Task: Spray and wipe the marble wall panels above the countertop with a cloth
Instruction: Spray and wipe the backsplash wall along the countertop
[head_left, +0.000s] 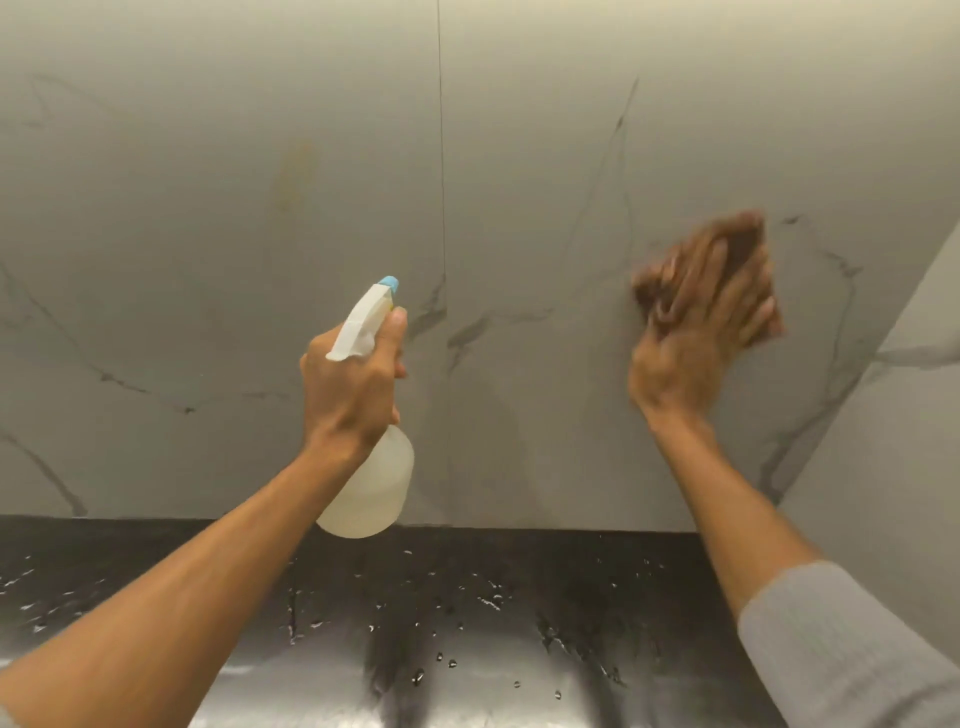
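Note:
Grey-veined marble wall panels (519, 156) fill the upper view, with a thin vertical seam near the middle. My left hand (350, 387) grips a translucent spray bottle (376, 483) with a white trigger head and blue nozzle, held upright and aimed at the wall just left of the seam. My right hand (691, 338) presses a brown cloth (740, 249) flat against the right panel. That hand and the cloth are motion-blurred. Most of the cloth is hidden under my fingers.
A dark glossy countertop (467, 597) runs along the wall's base, speckled with water droplets. A side wall panel (893, 441) angles in at the right. A faint yellowish stain (296, 176) marks the left panel.

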